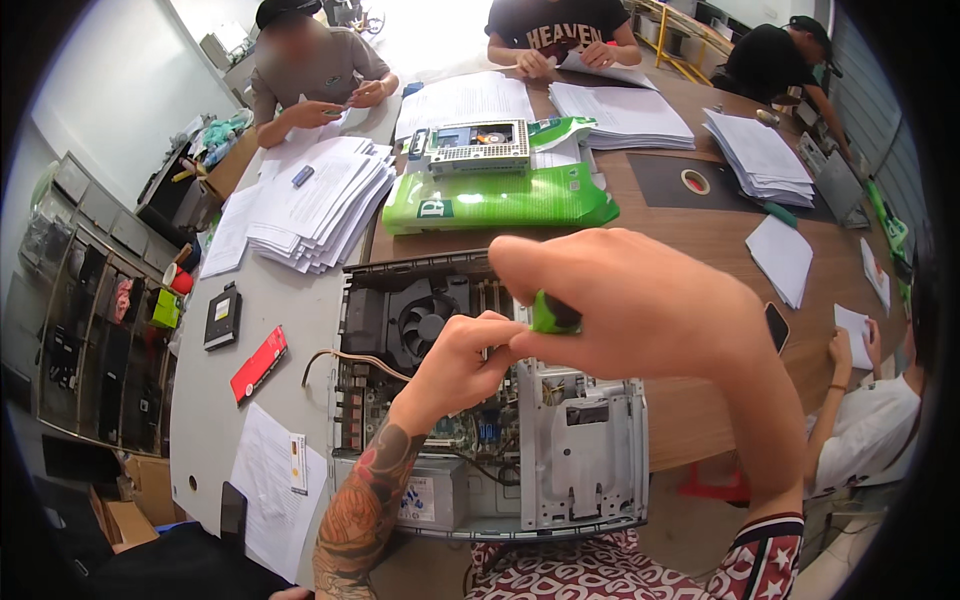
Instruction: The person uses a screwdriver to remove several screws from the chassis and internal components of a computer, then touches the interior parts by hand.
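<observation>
Head view is showing the right hand [650, 310] gripping a green-handled tool [553, 316], probably a screwdriver, light and rigid, while the left hand [460, 365] fingers are pinching inside the open computer case [580, 460], a heavy metal shell with fragile boards.

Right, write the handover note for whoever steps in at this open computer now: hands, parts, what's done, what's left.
Right hand: closed around a green-handled tool, probably a screwdriver, held above the case; its tip is hidden.
Left hand: fingers reach into the open desktop computer case, beside the cooling fan.
Parts: grey metal drive cage sits at the case's near right. A removed drive unit lies on the green bag beyond the case. A black optical drive lies to the left.
Done: the case is open, its cover off.
Left: motherboard, fan and cage are in the case.
</observation>
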Available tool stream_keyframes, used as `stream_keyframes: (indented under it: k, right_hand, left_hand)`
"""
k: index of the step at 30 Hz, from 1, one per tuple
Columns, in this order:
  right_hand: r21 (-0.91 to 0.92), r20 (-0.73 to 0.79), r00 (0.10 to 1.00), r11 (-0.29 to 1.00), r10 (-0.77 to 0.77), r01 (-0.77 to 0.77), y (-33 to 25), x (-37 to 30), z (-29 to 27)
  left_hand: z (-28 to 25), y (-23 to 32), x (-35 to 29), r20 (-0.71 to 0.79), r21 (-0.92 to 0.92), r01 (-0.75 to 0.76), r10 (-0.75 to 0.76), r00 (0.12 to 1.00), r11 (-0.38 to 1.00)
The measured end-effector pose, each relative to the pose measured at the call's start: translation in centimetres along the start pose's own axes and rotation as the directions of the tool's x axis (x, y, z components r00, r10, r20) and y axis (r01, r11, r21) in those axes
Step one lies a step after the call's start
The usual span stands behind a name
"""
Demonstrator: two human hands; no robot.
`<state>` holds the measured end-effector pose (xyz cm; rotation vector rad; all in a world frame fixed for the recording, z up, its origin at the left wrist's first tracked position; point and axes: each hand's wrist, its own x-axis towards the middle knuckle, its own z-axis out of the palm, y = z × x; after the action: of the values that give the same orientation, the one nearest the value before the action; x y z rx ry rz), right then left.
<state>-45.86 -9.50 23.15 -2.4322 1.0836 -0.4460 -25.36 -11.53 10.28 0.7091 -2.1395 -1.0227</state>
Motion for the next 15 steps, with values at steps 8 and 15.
stream_keyframes:
  k: [8,15]
  right_hand:
    - [-0.219,-0.09,0.985,0.961,0.15,-0.167,0.8,-0.5,0.4]
    - [-0.09,-0.433,0.889,0.989,-0.148,0.121,-0.1,0.0,0.4]
  left_hand:
    - [0.3,-0.2,0.4,-0.032,0.038,-0.017,0.018,0.999,0.999]
    - [-0.3,0.4,-0.2,-0.102,-0.018,-0.06,0.058,0.993,0.998]
